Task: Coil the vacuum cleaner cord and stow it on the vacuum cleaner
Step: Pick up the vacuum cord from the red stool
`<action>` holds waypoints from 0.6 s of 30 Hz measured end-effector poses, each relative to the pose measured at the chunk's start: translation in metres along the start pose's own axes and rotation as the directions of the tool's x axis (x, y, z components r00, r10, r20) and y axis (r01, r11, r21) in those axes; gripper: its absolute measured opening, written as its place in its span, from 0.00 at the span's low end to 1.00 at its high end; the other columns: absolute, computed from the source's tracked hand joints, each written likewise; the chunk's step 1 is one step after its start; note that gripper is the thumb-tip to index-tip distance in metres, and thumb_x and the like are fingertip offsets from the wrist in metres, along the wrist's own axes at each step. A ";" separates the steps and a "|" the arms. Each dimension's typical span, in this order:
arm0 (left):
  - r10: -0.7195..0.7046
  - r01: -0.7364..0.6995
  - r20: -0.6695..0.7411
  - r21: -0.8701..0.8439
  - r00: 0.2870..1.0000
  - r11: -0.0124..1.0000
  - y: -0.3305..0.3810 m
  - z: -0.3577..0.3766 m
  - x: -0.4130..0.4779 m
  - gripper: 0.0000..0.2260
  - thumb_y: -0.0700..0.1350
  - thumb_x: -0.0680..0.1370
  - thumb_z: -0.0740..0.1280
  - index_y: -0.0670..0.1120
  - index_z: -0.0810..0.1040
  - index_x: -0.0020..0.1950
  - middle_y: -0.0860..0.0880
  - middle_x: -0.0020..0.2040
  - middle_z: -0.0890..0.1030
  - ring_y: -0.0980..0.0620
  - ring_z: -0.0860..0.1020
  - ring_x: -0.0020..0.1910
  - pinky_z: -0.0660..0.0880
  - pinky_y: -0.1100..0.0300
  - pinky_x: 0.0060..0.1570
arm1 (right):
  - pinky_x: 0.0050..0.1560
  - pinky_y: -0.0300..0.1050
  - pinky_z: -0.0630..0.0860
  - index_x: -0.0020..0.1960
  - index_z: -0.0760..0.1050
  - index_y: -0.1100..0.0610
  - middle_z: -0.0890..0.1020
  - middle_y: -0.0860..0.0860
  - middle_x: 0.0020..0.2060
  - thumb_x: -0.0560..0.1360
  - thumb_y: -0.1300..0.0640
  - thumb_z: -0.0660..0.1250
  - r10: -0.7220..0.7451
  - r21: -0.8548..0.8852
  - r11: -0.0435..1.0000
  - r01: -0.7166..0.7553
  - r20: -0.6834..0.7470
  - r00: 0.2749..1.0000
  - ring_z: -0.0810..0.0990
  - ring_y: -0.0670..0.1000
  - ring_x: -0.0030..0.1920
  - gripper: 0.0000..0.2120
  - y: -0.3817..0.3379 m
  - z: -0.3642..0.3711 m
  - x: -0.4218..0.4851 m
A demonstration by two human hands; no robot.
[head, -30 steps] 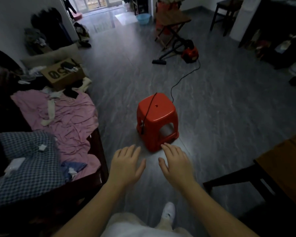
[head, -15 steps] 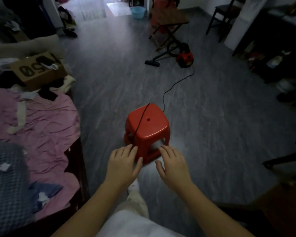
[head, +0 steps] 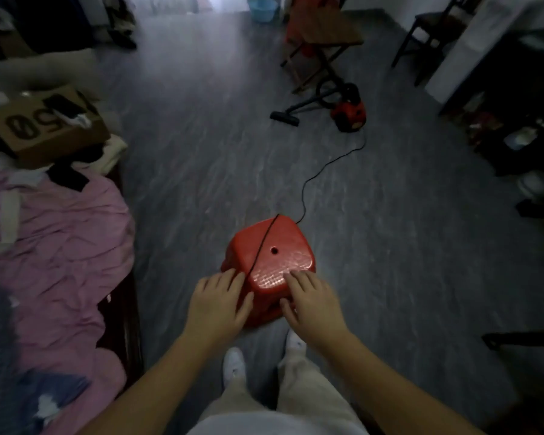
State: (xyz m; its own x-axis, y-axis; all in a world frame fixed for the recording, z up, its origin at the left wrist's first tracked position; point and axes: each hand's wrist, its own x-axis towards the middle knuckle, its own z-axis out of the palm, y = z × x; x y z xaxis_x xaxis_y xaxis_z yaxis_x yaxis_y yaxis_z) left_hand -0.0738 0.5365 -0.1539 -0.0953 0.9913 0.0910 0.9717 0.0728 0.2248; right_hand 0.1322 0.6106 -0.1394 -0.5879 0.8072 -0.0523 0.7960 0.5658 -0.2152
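A small red vacuum cleaner sits on the grey floor far ahead, its black hose and floor nozzle lying to its left. Its thin black cord snakes toward me and runs over the top of a red plastic stool just in front of my feet. My left hand hovers at the stool's near left corner, fingertips close to the cord, fingers spread. My right hand hovers over the near right edge, fingers apart. Neither hand holds anything.
A bed with pink sheet and a cardboard box fills the left side. A wooden folding table stands behind the vacuum, a chair and dark shelving to the right, a blue basin far back.
I have stepped closer to the stool. Both hands have moved forward from short of it to over its near edge, the left one nearing the cord.
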 end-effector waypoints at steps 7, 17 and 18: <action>-0.280 0.276 0.049 0.065 0.959 0.959 -0.028 0.006 0.008 0.21 0.56 0.78 0.60 0.43 0.83 0.58 0.43 0.55 0.84 0.43 0.82 0.49 0.76 0.51 0.48 | 0.60 0.54 0.76 0.65 0.75 0.56 0.81 0.53 0.60 0.74 0.46 0.59 -0.213 -0.016 0.975 0.220 0.193 0.958 0.79 0.57 0.60 0.24 0.009 0.023 0.083; -0.535 0.538 0.171 0.036 0.827 0.842 -0.032 0.071 0.035 0.21 0.56 0.78 0.59 0.43 0.83 0.58 0.44 0.54 0.85 0.44 0.83 0.48 0.78 0.50 0.47 | 0.62 0.55 0.71 0.69 0.69 0.55 0.75 0.53 0.65 0.75 0.46 0.56 -0.390 0.044 0.905 0.424 0.488 0.781 0.73 0.58 0.65 0.25 0.036 0.115 0.179; -0.525 0.530 0.192 0.029 0.829 0.847 -0.035 0.081 0.038 0.21 0.55 0.78 0.59 0.43 0.83 0.58 0.44 0.54 0.85 0.44 0.83 0.47 0.79 0.50 0.46 | 0.62 0.54 0.71 0.69 0.69 0.55 0.75 0.53 0.66 0.75 0.46 0.57 -0.373 0.046 0.911 0.410 0.516 0.771 0.72 0.58 0.65 0.25 0.038 0.125 0.189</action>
State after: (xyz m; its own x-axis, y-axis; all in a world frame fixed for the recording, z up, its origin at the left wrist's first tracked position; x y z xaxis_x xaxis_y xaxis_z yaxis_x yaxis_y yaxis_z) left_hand -0.0940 0.5805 -0.2366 -0.5479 0.8045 -0.2292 0.7790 0.5906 0.2106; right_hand 0.0331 0.7641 -0.2794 -0.8245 0.3248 -0.4633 0.4778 0.8383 -0.2626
